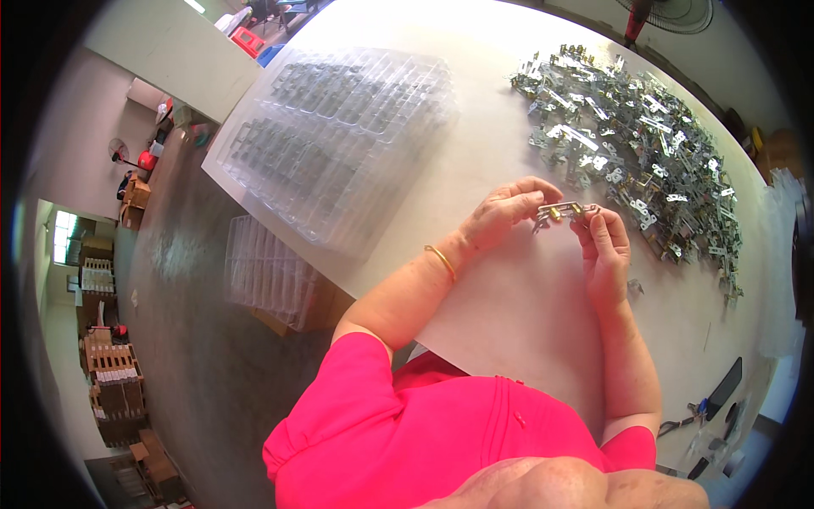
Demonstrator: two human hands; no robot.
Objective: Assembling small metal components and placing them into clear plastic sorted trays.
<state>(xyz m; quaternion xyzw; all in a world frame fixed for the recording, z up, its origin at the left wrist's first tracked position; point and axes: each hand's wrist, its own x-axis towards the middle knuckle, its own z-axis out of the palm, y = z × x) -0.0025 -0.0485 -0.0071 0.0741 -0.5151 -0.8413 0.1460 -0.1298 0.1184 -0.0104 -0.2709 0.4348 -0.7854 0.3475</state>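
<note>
Both the left hand (502, 216) and right hand (604, 248) gripped a metal bracket (566, 210) between clear blister trays (339, 140) and the heap of brackets (632, 140) on the desk (509, 305).

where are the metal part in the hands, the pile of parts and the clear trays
metal part (566, 209), head view, on its middle bar between the two hands
pile of parts (632, 136), head view, on the middle of the heap
clear trays (335, 140), head view, on the top tray's middle
</note>
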